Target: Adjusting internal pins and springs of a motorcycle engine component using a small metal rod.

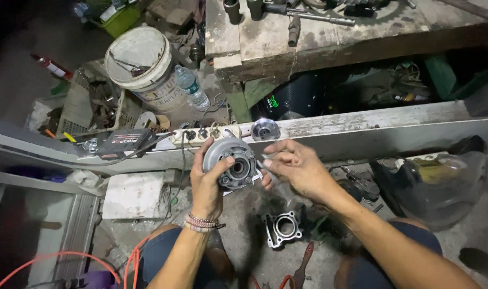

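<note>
— What did we have in our left hand?

— We held the round grey metal engine part, fingers wrapped behind it and the thumb pressed across its face, up in front of us above our knees.

— And our right hand?

— It sat just beside the part, fingertips pinched narrow at the part's right edge; whether we gripped anything small there, we could not tell.

— What lay under us?

— A grey engine cylinder block sat on the dirty concrete floor between our legs, with a red-handled tool near it.

— Farther out?

— A pale metal beam ran across just beyond our hands, bearing a small shiny round part and a black box. Behind it stood a white bucket, a plastic water bottle beside that, and a wooden workbench strewn with sockets.
</note>
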